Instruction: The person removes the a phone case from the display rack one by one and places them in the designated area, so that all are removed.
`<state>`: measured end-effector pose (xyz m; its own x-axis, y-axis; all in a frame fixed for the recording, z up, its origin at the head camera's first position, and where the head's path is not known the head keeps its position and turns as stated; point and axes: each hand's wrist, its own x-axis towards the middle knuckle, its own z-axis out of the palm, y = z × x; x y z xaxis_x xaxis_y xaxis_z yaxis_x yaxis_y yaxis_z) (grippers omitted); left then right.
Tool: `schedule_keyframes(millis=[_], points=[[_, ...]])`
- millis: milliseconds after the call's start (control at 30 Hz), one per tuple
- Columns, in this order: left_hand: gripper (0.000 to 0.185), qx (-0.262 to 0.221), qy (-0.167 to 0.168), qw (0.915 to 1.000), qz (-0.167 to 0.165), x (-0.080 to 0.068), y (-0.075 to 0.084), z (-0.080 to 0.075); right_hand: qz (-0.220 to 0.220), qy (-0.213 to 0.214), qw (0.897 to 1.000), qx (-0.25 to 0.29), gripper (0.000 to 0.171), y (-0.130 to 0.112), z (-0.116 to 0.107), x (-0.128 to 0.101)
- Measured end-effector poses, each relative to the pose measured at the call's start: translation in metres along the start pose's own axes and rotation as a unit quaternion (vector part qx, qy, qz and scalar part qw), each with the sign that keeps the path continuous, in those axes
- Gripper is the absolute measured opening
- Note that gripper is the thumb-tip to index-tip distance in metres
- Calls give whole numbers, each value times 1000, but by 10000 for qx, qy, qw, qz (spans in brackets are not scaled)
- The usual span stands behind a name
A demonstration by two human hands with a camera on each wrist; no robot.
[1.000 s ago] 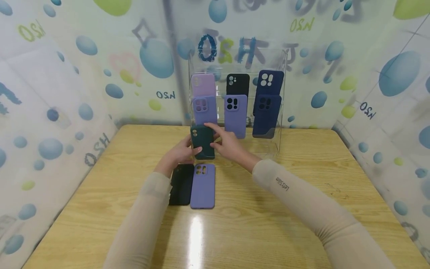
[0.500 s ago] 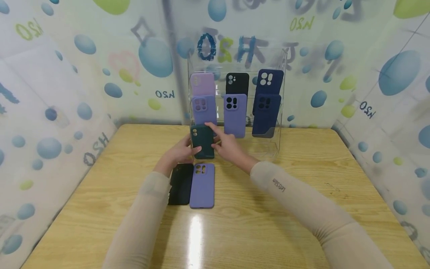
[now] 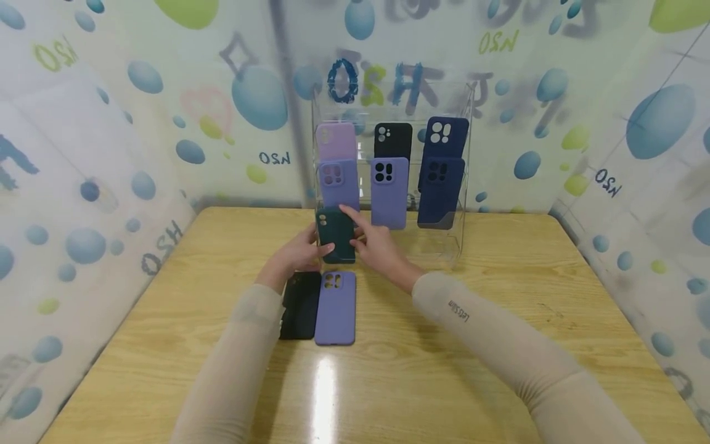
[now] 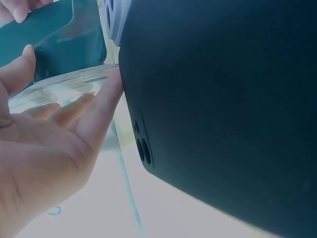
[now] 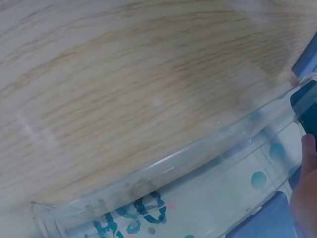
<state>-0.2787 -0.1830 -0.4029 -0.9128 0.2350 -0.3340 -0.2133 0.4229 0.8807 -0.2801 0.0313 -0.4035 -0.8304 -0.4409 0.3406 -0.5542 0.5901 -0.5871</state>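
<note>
A dark green phone case [image 3: 335, 237] stands upright at the lower left front of a clear acrylic display stand [image 3: 463, 160]. My left hand [image 3: 318, 240] grips its left edge, thumb on the front face. My right hand [image 3: 350, 227] pinches its right side, index finger stretched up to the top corner. In the left wrist view the green case [image 4: 59, 39] shows behind the stand's clear rim [image 4: 64, 84], past my fingers [image 4: 94, 114]. The right wrist view catches a corner of the green case [image 5: 307, 106] and one finger [image 5: 307, 188].
The stand holds lilac [image 3: 335, 140], black [image 3: 392, 140], navy [image 3: 445, 137], purple [image 3: 389, 191] and further cases. A black case [image 3: 299, 305] and a purple case [image 3: 335, 307] lie flat on the wooden table [image 3: 499, 345] under my left forearm. Patterned walls close in three sides.
My right forearm has shifted slightly left and toward me. Both hands stay on the green case, which has barely moved.
</note>
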Motion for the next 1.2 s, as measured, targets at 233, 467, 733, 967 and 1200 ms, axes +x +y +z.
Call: schedule_keyframes(millis=[233,467,733,967,1200], points=[[84,80,60,9999,-90,1,0,1,-251,305,9991,-119,85,-6,-10,-2],[86,35,18,9999,-138,-1,3,2,-294,585,9979,-8,82,-10,-31,0],[81,-78,-14,9999,-80,-3,4,1,320,258,9982,441,86,-22,-62,-3],[81,-118,3,9999,-31,-2,1,-1,980,-333,9899,968,93,-30,-75,-13],[79,-62,-52,10000,6,-1,1,-1,1752,-952,9665,1615,95,-31,-82,-30]])
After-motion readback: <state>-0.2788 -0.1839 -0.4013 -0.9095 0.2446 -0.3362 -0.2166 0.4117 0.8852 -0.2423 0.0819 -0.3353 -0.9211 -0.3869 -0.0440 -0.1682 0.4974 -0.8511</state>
